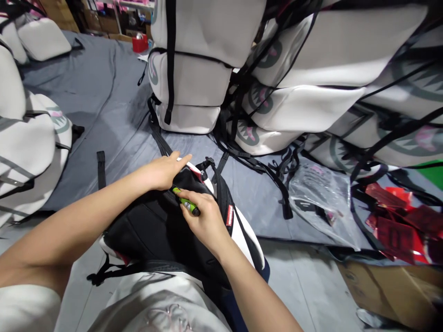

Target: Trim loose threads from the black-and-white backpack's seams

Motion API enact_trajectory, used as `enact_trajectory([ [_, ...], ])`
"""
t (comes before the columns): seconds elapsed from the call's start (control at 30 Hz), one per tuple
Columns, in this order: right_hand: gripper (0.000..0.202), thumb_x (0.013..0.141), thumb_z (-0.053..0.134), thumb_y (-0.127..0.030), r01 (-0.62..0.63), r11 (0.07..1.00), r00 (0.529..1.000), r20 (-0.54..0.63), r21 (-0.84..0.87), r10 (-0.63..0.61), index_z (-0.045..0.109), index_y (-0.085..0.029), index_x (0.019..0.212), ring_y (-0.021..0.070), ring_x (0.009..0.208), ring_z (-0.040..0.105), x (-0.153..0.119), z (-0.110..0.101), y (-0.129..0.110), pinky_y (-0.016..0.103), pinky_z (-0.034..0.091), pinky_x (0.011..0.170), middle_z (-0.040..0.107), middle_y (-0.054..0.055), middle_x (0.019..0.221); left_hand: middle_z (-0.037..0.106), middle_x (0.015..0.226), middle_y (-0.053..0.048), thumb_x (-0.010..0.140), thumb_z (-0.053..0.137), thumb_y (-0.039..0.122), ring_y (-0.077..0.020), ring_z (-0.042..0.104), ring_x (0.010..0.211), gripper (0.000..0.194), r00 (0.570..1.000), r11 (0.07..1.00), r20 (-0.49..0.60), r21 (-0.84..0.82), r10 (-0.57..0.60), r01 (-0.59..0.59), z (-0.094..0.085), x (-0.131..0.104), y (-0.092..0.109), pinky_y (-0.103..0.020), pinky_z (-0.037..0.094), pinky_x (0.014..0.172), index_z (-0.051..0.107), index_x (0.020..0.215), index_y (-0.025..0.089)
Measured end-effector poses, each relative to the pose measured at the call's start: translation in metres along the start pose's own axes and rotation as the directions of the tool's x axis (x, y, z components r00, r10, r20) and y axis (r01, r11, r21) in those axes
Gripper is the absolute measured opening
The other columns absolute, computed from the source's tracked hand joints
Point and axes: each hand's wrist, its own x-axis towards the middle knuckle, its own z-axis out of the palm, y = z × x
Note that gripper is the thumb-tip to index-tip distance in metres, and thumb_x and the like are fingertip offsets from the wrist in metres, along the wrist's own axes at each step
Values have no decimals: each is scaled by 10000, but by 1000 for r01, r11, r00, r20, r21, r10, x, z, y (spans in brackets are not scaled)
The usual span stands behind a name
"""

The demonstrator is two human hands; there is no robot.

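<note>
A black and white backpack lies on my lap against the table edge, its black padded side up. At its far end, my left hand is closed on the edge of the backpack, with some fingers hidden. Beside it, my right hand is closed around a slim green tool with a black end. The tool's tip points toward the black fabric near my left hand. Its exact kind does not show clearly. A red label sits on the backpack's strap side.
Stacks of white backpacks with dangling black straps stand across the grey-covered table. More white backpacks are piled at the left. A clear plastic bag and red packets lie at the right, above a cardboard box.
</note>
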Motion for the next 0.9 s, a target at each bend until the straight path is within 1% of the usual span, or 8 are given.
enact_trajectory([
  [0.13, 322, 828, 640, -44, -22, 998, 1000, -9, -65, 22, 709, -250, 1066, 237, 955, 720, 0, -2, -2, 402, 491, 875, 771, 24, 1064, 221, 1610, -174, 784, 648, 73, -307, 485, 1362, 1003, 1000, 1000, -18, -1, 13, -13, 2, 0, -2, -335, 466, 1023, 69, 1580, 267],
  [0.3, 322, 814, 658, -42, -67, 997, 998, 14, -48, 67, 717, -271, 1034, 236, 940, 727, 1, -3, -4, 385, 513, 862, 776, 12, 1044, 236, 1607, -167, 777, 646, 70, -302, 494, 1355, 997, 1000, 1000, -14, 8, 2, -2, -1, -2, 1, -327, 479, 1006, 83, 1576, 264],
  [0.43, 337, 822, 646, -35, -51, 999, 999, 10, 8, 51, 706, -256, 1070, 232, 969, 722, 2, -1, -4, 380, 520, 874, 769, 22, 1076, 231, 1605, -174, 775, 618, 66, -298, 564, 1276, 983, 1000, 999, -19, 51, -2, 3, 0, -1, 1, -331, 495, 967, 81, 1578, 249],
  [0.53, 328, 825, 650, -47, -71, 997, 997, -2, 19, 71, 705, -261, 1068, 226, 969, 722, 2, 1, -2, 375, 516, 890, 768, 13, 1082, 237, 1602, -168, 773, 601, 73, -283, 593, 1235, 978, 999, 998, -36, 63, 15, -12, 3, 1, -2, -322, 498, 951, 78, 1579, 257],
  [0.63, 322, 826, 652, -56, -71, 996, 997, -2, 53, 72, 702, -260, 1070, 213, 958, 721, 2, 2, -3, 356, 517, 883, 766, 4, 1091, 241, 1599, -167, 781, 613, 103, -286, 571, 1264, 980, 999, 998, -38, 50, 25, -23, 5, 2, -4, -321, 489, 972, 69, 1581, 254],
  [0.7, 321, 827, 650, -52, -72, 997, 997, 2, 36, 72, 702, -258, 1067, 213, 943, 723, 1, 1, -3, 357, 515, 866, 769, 0, 1078, 233, 1599, -176, 780, 615, 100, -293, 563, 1274, 983, 999, 999, -39, 40, 29, -27, 6, 1, -5, -328, 487, 979, 67, 1583, 246],
  [0.8, 316, 827, 652, -49, -60, 998, 998, -26, -4, 60, 702, -251, 1064, 223, 932, 721, -1, 0, -4, 376, 504, 872, 771, 7, 1070, 222, 1602, -185, 775, 615, 84, -304, 541, 1302, 988, 999, 999, -41, 21, 28, -27, 5, 0, -4, -335, 484, 991, 69, 1584, 236],
  [0.9, 305, 822, 671, -66, -85, 996, 996, -3, -8, 85, 707, -263, 1051, 222, 883, 724, -1, -1, -3, 372, 510, 858, 779, -1, 1025, 235, 1603, -171, 781, 620, 83, -304, 489, 1359, 984, 999, 1000, -38, 11, 9, -9, 3, 0, -3, -333, 475, 1014, 74, 1584, 244],
])
